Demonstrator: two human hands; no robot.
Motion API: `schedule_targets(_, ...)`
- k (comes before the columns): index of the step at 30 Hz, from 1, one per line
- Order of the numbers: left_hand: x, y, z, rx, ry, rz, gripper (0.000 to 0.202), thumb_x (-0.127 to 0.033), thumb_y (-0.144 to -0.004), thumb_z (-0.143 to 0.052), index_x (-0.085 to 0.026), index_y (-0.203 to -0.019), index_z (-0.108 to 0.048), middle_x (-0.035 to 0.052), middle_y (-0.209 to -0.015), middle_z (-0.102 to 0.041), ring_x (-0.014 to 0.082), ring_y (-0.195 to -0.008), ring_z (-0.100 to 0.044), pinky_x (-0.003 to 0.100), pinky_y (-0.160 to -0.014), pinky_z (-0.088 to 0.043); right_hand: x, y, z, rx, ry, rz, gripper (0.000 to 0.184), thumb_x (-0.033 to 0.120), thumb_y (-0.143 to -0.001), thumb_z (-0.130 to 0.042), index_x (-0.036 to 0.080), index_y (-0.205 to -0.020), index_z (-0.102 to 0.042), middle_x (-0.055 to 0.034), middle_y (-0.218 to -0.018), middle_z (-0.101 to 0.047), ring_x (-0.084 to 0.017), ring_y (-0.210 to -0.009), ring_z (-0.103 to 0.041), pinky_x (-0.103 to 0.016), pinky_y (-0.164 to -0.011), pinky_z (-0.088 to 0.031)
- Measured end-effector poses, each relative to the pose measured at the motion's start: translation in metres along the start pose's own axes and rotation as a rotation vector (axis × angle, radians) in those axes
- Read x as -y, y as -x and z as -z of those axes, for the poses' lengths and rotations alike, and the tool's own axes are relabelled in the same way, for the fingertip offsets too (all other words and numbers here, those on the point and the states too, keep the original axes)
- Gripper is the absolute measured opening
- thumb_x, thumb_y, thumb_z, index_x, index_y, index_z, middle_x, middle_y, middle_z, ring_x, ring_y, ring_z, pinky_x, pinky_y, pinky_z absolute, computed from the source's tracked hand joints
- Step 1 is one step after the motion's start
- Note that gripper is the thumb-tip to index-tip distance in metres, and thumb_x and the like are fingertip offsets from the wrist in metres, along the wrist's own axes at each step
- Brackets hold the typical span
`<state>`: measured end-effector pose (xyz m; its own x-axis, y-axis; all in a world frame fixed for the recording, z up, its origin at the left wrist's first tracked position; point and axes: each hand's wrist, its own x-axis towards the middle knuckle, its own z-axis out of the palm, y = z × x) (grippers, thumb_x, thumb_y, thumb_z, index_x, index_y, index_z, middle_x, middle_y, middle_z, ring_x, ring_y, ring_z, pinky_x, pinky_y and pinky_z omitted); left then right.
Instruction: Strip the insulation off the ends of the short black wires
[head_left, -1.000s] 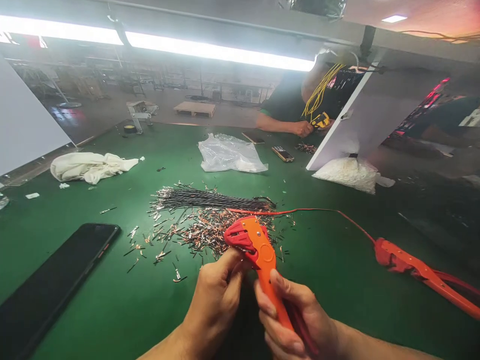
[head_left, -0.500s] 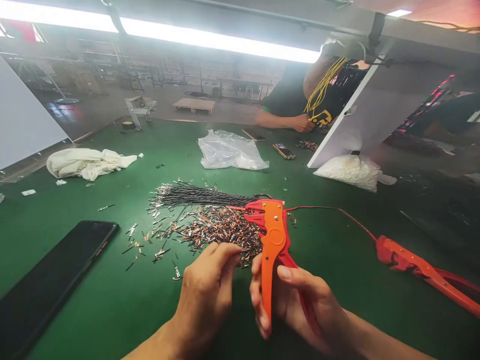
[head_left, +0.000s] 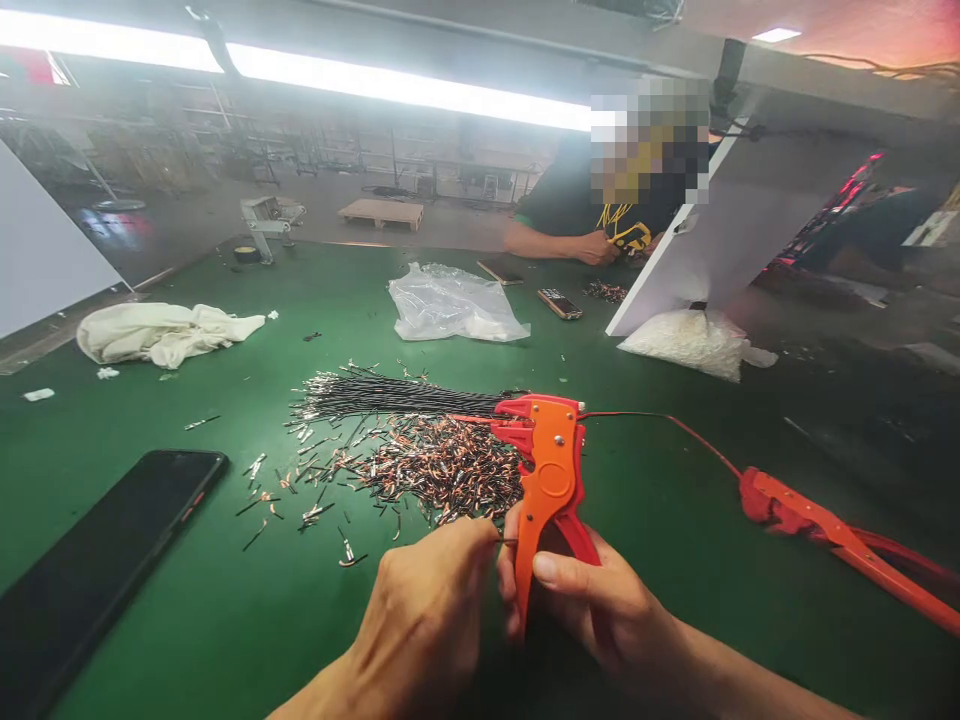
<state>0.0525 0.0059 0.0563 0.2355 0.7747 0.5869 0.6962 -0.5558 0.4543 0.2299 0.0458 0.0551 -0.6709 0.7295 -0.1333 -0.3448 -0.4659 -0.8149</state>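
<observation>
Lying far left on the green table is a dark phone. Next comes the left hand, fingertips pinched shut right against the left side of the orange wire stripper; whether they hold a wire I cannot tell. Beyond them spreads the pile of copper offcuts. The stripper's long axis points away from the person, head at the pile's right edge, handles clasped in the right hand. A second stripper lies well to the right.
</observation>
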Motion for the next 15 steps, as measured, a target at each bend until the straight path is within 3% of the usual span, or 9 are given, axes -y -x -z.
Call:
schedule_targets(2, -0.006, 0.0, 0.0, 0.009, 0.037, 0.022, 0.011, -0.024, -0.099, -0.039, -0.02, -0.104, -0.048, -0.0033, -0.066, -0.061, 0.0096, -0.048, -0.058, 0.018, -0.047, -0.046, -0.001, 0.002, 0.002, -0.047, 0.007, -0.005, 0.026, 0.027, -0.082, -0.065, 0.017, -0.105, -0.059, -0.0044, -0.086, -0.066, -0.018, -0.076, -0.063, -0.031, -0.072, -0.05)
schedule_targets(3, -0.009, 0.0, 0.0, 0.006, 0.027, -0.001, 0.017, -0.032, -0.1, -0.041, -0.019, -0.11, -0.047, -0.0024, -0.069, -0.064, 0.0104, -0.049, -0.061, 0.019, -0.048, -0.048, -0.001, 0.003, 0.003, -0.071, 0.01, -0.017, 0.028, 0.024, -0.08, -0.064, 0.018, -0.107, -0.058, -0.0039, -0.086, -0.066, -0.017, -0.077, -0.062, -0.03, -0.072, -0.049)
schedule_targets(5, -0.014, 0.0, -0.002, 0.007, -0.024, -0.035, 0.033, -0.041, -0.099, -0.041, -0.017, -0.123, -0.041, -0.0005, -0.072, -0.068, 0.013, -0.053, -0.066, 0.02, -0.047, -0.05, -0.002, 0.004, 0.003, -0.105, 0.024, -0.062, 0.036, 0.016, -0.072, -0.059, 0.017, -0.108, -0.058, -0.0023, -0.081, -0.065, -0.014, -0.064, -0.057, -0.024, -0.058, -0.045)
schedule_targets(7, -0.016, 0.002, -0.005, 0.058, -0.071, -0.001, 0.035, -0.035, -0.099, -0.041, -0.016, -0.128, -0.038, -0.0002, -0.072, -0.07, 0.014, -0.053, -0.067, 0.021, -0.044, -0.049, -0.003, 0.003, 0.002, -0.138, 0.069, -0.108, 0.043, 0.011, -0.06, -0.053, 0.016, -0.103, -0.059, 0.0007, -0.07, -0.06, -0.009, -0.048, -0.043, -0.02, -0.042, -0.032)
schedule_targets(10, -0.015, 0.006, -0.01, 0.127, -0.122, 0.061, 0.037, -0.018, -0.093, -0.039, -0.015, -0.13, -0.035, -0.002, -0.068, -0.069, 0.013, -0.045, -0.063, 0.021, -0.039, -0.043, -0.003, 0.0, -0.002, -0.165, 0.111, -0.143, 0.038, 0.011, -0.05, -0.048, 0.015, -0.086, -0.059, 0.0039, -0.06, -0.05, -0.007, -0.043, -0.029, -0.018, -0.036, -0.018)
schedule_targets(13, -0.01, 0.01, -0.013, 0.159, -0.163, 0.045, 0.043, -0.012, -0.088, -0.036, -0.013, -0.131, -0.034, -0.0034, -0.064, -0.067, 0.013, -0.042, -0.06, 0.021, -0.038, -0.041, -0.001, -0.002, -0.004, -0.111, 0.078, -0.17, 0.028, 0.011, -0.046, -0.047, 0.015, -0.072, -0.056, 0.0042, -0.056, -0.044, -0.007, -0.046, -0.03, -0.018, -0.038, -0.019)
schedule_targets(15, -0.008, 0.01, -0.011, 0.164, -0.14, 0.026, 0.041, -0.013, -0.088, -0.037, -0.015, -0.129, -0.034, -0.0039, -0.064, -0.066, 0.0128, -0.044, -0.06, 0.021, -0.04, -0.042, 0.001, -0.001, -0.002, -0.068, 0.053, -0.178, 0.029, 0.01, -0.047, -0.047, 0.015, -0.073, -0.057, 0.003, -0.057, -0.046, -0.008, -0.048, -0.035, -0.019, -0.041, -0.025)
